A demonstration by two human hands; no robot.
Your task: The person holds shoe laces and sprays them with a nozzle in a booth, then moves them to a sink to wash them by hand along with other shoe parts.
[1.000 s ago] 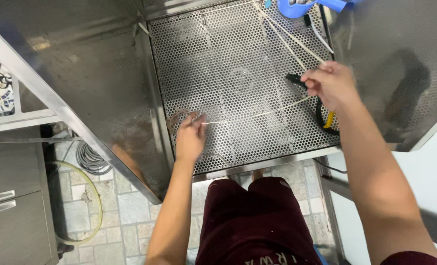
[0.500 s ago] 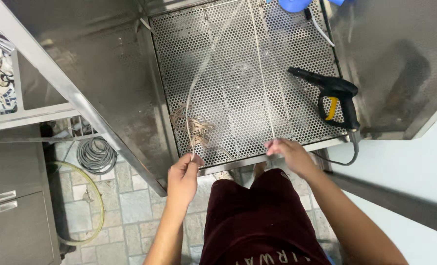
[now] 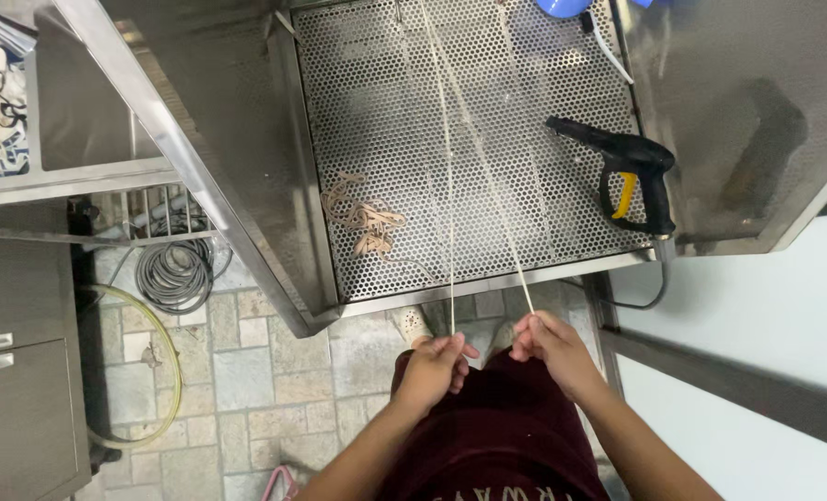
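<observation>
Perforated steel tray [image 3: 543,83] carries two pale, taut strands [image 3: 450,186]; left hand [image 3: 432,369] and right hand [image 3: 548,348] each pinch one. Spray gun [image 3: 628,172] and tangled strands [image 3: 362,218] lie inside.

Two thin pale strands [image 3: 450,186], taut, stretched across perforated tray

No pkgs, labels, signs or screens in view.

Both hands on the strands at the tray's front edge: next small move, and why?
Probably draw both strands further toward the body: the left hand and right hand each pinch one, stretched taut across the perforated tray, with their far ends out of view.
</observation>
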